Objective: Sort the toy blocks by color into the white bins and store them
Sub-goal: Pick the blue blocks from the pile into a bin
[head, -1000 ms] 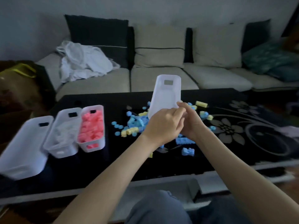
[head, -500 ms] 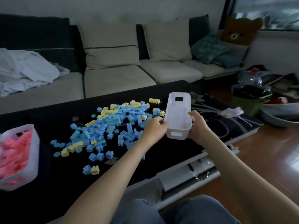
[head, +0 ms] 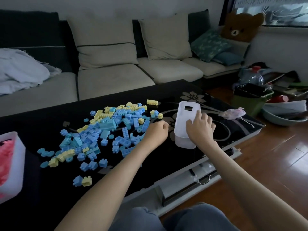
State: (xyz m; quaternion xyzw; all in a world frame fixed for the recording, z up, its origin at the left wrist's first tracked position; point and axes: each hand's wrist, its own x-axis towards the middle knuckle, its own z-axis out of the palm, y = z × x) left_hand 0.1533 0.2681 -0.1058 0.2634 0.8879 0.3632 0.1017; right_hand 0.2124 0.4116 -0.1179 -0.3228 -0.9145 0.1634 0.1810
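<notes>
An empty white bin (head: 185,117) stands on the black glass table (head: 166,157), to the right of a heap of blue and yellow blocks (head: 106,129). My right hand (head: 200,127) lies across the bin's near rim, fingers reaching over its right edge. My left hand (head: 156,132) hovers just left of the bin, fingers curled, with nothing visible in it. A second white bin (head: 11,165) filled with pink blocks sits at the table's left edge.
A beige sofa (head: 116,77) with cushions and a crumpled cloth (head: 21,70) runs behind the table. A small plastic bag (head: 233,112) lies on the table's right corner. Clutter, a green box (head: 250,97) and a basin (head: 283,112) fill the floor at right.
The view swung right. The white bin, held in both hands above the table, came down onto it right of the blocks. My left hand let go of it.
</notes>
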